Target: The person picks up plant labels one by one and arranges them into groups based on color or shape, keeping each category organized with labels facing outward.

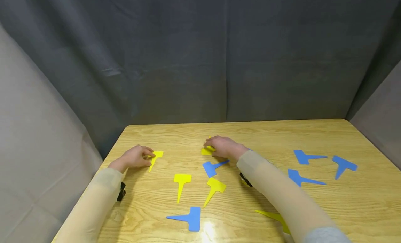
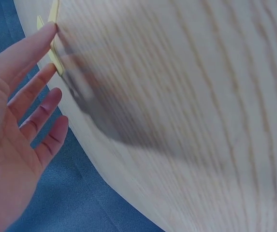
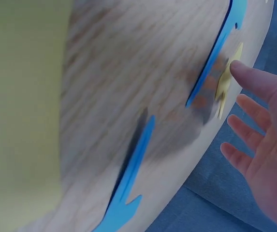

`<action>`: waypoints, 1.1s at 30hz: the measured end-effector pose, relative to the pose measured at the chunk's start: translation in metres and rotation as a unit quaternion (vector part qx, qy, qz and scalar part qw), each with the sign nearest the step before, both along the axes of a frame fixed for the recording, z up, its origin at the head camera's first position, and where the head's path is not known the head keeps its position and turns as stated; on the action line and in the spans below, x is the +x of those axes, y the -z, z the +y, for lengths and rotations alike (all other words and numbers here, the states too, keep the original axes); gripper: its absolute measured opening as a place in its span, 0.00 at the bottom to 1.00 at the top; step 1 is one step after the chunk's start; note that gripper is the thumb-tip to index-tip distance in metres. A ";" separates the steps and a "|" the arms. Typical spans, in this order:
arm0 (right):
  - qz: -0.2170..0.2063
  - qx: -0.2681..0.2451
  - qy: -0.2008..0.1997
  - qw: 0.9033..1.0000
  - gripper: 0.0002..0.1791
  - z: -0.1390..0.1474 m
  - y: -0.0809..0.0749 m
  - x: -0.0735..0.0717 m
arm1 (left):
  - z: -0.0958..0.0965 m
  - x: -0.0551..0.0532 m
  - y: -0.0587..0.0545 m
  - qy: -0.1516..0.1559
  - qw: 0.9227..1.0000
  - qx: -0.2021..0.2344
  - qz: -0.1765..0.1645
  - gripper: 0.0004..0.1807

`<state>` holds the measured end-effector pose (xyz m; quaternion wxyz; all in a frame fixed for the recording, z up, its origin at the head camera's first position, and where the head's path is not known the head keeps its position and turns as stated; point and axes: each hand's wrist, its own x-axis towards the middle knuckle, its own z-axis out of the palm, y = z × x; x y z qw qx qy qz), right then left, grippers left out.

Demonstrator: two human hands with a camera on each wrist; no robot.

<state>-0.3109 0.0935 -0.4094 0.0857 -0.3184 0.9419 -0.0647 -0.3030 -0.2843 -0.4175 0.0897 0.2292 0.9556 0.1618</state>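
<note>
At the table's back left, my left hand [image 1: 136, 156] pinches a yellow T-shaped plant label [image 1: 159, 154] between thumb and fingertips. The left wrist view shows that label [image 2: 57, 63] edge-on at the fingertips, other fingers spread. My right hand [image 1: 223, 146] reaches over another yellow label [image 1: 206, 151] at the back middle, covering part of it. Seen from the right wrist, the thumb tip meets this label [image 3: 224, 82] while the visible fingers stay loosely extended; the index finger is hidden. Just in front of the right hand lies a blue label [image 1: 210, 169].
Two yellow labels, one left [image 1: 182, 178] and one beside it [image 1: 216, 185], lie mid-table. A blue label [image 1: 194, 218] is nearer the front. Several blue labels [image 1: 302, 157] lie at the right. My right forearm partly hides a yellow label [image 1: 277, 217]. Dark curtain [image 1: 188, 62] hangs behind.
</note>
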 end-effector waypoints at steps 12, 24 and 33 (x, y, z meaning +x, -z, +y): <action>-0.014 -0.051 0.020 0.998 0.25 0.003 0.005 0.002 | 0.002 0.002 -0.005 0.000 1.000 0.001 -0.008 0.18; -0.014 -0.093 0.111 0.989 0.25 -0.001 0.010 -0.005 | -0.002 0.002 -0.003 -0.005 1.000 0.001 -0.004 0.18; -0.065 -0.118 0.060 0.989 0.31 0.013 0.004 -0.008 | -0.002 0.001 0.000 -0.005 1.000 0.000 -0.005 0.19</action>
